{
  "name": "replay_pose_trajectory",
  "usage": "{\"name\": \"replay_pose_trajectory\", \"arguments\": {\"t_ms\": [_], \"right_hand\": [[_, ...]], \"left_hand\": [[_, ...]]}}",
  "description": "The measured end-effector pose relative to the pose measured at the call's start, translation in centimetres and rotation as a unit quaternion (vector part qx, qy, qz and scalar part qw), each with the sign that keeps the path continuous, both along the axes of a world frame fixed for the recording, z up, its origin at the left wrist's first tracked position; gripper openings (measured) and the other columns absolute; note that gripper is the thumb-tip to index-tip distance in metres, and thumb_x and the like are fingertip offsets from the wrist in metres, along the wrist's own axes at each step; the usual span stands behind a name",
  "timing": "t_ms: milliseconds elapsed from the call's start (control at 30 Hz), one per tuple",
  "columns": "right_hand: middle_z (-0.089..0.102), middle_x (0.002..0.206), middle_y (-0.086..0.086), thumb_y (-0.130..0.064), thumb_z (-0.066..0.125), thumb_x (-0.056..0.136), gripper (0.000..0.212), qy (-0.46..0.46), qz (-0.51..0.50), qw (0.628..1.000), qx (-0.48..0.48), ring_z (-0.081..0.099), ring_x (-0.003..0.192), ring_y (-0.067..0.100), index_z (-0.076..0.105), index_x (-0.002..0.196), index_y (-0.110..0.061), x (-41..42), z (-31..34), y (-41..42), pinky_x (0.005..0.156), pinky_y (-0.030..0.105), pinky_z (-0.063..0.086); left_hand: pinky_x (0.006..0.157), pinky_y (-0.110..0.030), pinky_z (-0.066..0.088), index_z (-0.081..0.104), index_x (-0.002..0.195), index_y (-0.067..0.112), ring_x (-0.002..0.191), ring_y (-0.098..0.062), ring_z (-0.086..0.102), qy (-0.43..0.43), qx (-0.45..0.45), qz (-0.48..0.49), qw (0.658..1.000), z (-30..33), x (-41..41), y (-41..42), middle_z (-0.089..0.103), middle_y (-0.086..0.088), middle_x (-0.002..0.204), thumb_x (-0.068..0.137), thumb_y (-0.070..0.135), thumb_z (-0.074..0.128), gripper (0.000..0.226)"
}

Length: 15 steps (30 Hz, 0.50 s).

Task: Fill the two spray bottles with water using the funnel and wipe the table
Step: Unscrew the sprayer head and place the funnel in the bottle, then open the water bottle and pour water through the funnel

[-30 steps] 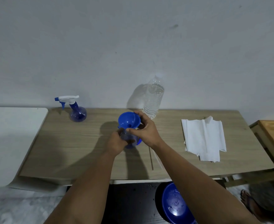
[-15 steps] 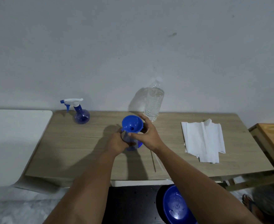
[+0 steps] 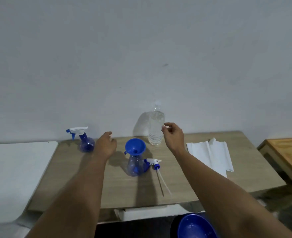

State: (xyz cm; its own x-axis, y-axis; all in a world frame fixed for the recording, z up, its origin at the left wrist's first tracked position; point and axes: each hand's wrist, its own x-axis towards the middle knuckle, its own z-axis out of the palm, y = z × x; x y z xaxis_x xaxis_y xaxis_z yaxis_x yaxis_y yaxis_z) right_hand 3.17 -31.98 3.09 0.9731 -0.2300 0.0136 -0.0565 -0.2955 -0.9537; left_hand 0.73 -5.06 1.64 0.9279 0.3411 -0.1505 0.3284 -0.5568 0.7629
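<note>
A blue funnel [image 3: 135,146] sits in the neck of an open blue spray bottle [image 3: 135,166] at the table's middle. Its white and blue spray head [image 3: 154,163] with a long tube lies on the table just to the right. A second spray bottle [image 3: 85,141], capped, stands at the back left. A clear water bottle [image 3: 156,129] stands at the back by the wall. My left hand [image 3: 106,144] hovers empty between the two spray bottles. My right hand [image 3: 172,136] is raised right beside the water bottle, fingers curled and apart, holding nothing.
White paper towels [image 3: 210,155] lie on the right part of the wooden table [image 3: 121,191]. A white surface [image 3: 12,177] adjoins on the left, a wooden table [image 3: 289,153] on the right. A blue bowl [image 3: 196,226] sits below the front edge.
Both hands let go of the funnel and the bottle. The left hand moved left and up. The right hand rose to the water bottle. The camera view tilted.
</note>
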Motion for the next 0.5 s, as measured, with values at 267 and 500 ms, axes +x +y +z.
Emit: {"name": "replay_pose_trajectory", "arguments": {"t_ms": [267,500], "right_hand": [[0.072,0.12,0.007,-0.03,0.067,0.097,0.041,0.013,0.06,0.99,-0.127,0.068,0.114,0.025,0.065,0.136,-0.016,6.6,8.3,-1.7,0.106,0.039,0.052],[0.053,0.155,0.009,-0.032,0.065,0.101,0.059,0.013,0.149,0.956,-0.251,0.053,0.14,0.028,0.048,0.153,-0.012,11.3,7.3,-0.2,0.113,0.037,0.042]], "left_hand": [[0.112,-0.037,0.041,0.038,0.153,0.022,0.138,-0.022,0.047,-0.054,-0.012,-0.14,0.989,7.1,6.5,-8.3,0.045,-0.001,0.155,0.08,0.047,0.079,0.088],[0.104,-0.033,0.039,0.035,0.152,0.016,0.139,-0.024,0.045,-0.009,0.018,-0.183,0.983,5.3,11.9,-12.8,0.048,0.001,0.149,0.078,0.045,0.083,0.093]]}}
